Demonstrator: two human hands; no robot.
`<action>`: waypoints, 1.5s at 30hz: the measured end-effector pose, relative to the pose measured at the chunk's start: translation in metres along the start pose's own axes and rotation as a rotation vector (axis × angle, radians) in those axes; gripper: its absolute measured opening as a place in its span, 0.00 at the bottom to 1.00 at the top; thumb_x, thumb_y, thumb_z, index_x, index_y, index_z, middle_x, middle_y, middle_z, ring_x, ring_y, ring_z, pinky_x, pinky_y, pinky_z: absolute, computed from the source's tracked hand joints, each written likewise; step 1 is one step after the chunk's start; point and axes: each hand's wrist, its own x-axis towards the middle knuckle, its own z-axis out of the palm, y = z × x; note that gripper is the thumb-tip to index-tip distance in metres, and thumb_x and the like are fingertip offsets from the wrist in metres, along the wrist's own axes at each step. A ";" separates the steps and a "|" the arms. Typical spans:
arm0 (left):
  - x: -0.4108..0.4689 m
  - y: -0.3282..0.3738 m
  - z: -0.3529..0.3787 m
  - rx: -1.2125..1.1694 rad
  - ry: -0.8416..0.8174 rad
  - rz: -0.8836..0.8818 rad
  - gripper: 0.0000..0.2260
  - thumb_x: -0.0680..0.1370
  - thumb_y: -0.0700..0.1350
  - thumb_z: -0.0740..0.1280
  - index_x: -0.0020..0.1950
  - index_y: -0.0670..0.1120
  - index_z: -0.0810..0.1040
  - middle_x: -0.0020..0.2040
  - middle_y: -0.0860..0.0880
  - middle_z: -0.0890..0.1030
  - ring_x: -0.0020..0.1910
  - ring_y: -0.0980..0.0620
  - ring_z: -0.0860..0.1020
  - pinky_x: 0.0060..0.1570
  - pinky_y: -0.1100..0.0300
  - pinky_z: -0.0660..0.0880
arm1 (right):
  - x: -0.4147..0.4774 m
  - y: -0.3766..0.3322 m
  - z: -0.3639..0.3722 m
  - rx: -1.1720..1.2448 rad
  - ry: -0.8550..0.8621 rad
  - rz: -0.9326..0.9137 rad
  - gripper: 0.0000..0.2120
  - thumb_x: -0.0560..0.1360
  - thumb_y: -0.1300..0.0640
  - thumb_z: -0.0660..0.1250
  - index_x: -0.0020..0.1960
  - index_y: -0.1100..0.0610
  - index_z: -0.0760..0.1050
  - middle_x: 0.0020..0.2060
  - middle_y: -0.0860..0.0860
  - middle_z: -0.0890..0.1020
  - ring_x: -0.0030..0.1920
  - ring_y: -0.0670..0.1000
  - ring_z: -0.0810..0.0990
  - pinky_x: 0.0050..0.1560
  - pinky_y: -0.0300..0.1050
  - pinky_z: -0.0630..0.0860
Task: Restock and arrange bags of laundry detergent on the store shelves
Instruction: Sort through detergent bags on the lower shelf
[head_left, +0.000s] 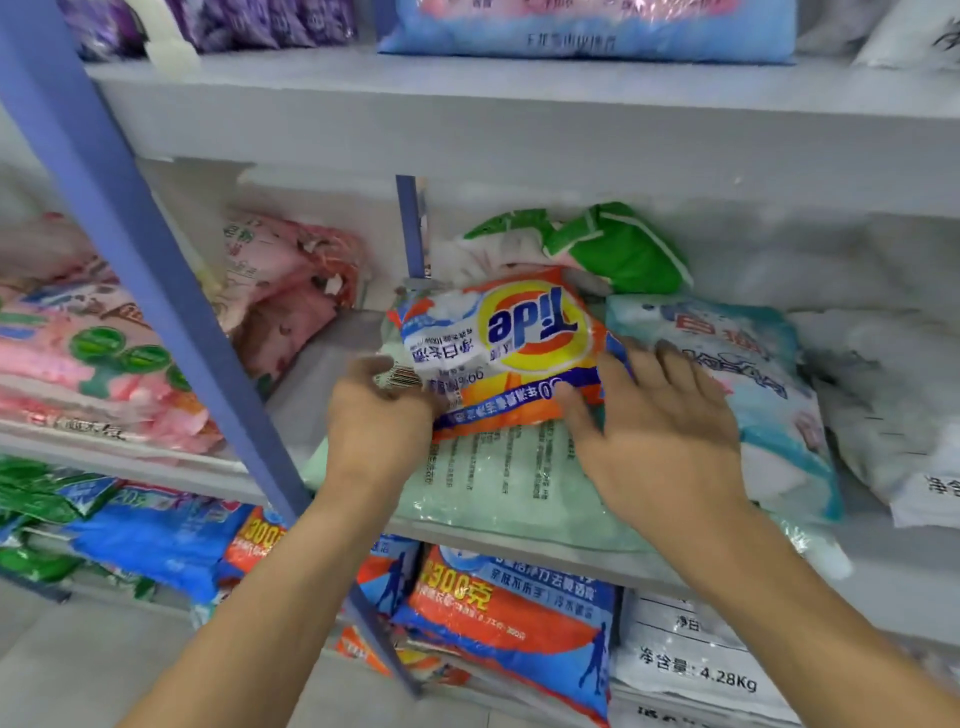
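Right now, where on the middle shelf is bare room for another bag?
Bare shelf shows between the pink bags and the Tide bag. Right of it is crowded: teal bag against white bags.

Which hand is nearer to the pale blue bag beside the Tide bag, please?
Right. The right hand sits at the left edge of the pale blue bag; the left hand grips the Tide bag on its other side.

A shop's laundry section. White tiered shelves (519, 135) on blue metal uprights (156, 291) are piled with sealed detergent bags: an orange Tide bag (498, 353) at centre, pink bags (93, 364) at 9 o'clock, purple bags (260, 21) at 11 o'clock, orange-and-blue bags (509, 623) at 6 o'clock, and a white sack (691, 660) printed 4.28Kg at 5 o'clock.
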 end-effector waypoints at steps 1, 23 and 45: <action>-0.007 0.002 -0.002 -0.056 -0.033 -0.062 0.18 0.70 0.37 0.76 0.59 0.45 0.78 0.43 0.45 0.85 0.37 0.49 0.82 0.36 0.54 0.78 | -0.005 0.002 -0.001 0.057 0.079 -0.020 0.26 0.80 0.41 0.57 0.63 0.59 0.80 0.64 0.58 0.80 0.67 0.63 0.74 0.69 0.56 0.69; -0.093 -0.023 -0.015 -0.831 -0.338 -0.680 0.21 0.73 0.45 0.73 0.64 0.37 0.80 0.52 0.36 0.86 0.53 0.40 0.85 0.55 0.45 0.81 | -0.063 0.002 -0.036 1.399 -0.463 0.670 0.06 0.78 0.65 0.69 0.50 0.57 0.84 0.42 0.53 0.89 0.41 0.54 0.88 0.49 0.54 0.82; -0.222 0.059 -0.141 -0.924 -0.296 -0.331 0.31 0.65 0.59 0.80 0.62 0.42 0.83 0.63 0.40 0.83 0.60 0.40 0.83 0.52 0.45 0.83 | -0.139 -0.054 -0.161 2.024 -1.011 0.600 0.47 0.48 0.45 0.89 0.64 0.60 0.81 0.61 0.61 0.83 0.56 0.64 0.84 0.47 0.55 0.84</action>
